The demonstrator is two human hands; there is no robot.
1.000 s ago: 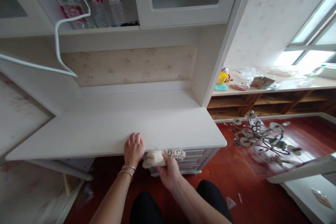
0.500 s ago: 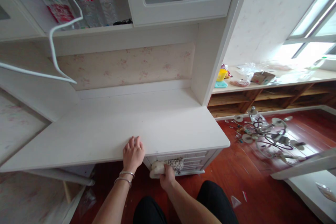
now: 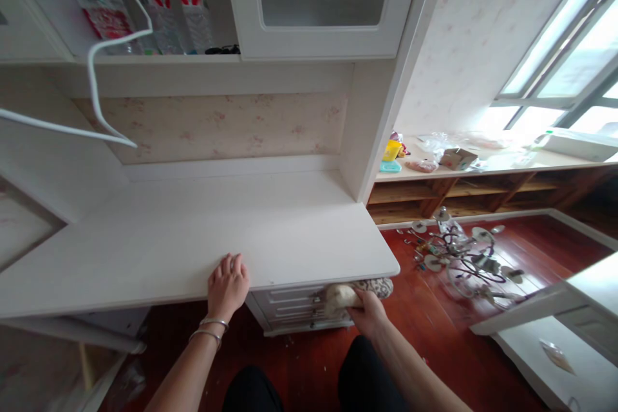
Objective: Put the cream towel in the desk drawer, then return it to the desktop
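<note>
My left hand (image 3: 228, 283) rests palm-down near the front edge of the white desk (image 3: 290, 225), fingers stretched out and holding nothing. Two silver bangles circle that wrist. Below the desktop's edge, my right hand (image 3: 369, 314) is closed on a bunched cloth (image 3: 340, 299), cream on one side and dark-patterned on the other. The cloth lies against the right part of the drawer front (image 3: 290, 302), covering some of it. Small knobs show on the drawers beside it.
Overhead is a cabinet holding plastic bottles (image 3: 193, 9), with a white cable (image 3: 94, 84) hanging in front. A chandelier (image 3: 463, 254) lies on the red floor at right, near a low wooden shelf (image 3: 400, 193). White furniture (image 3: 545, 341) stands at lower right.
My right hand has moved right along the drawer front with the cloth, toward the desk's right corner. My left hand stays on the desktop. The view has shifted slightly to the right.
</note>
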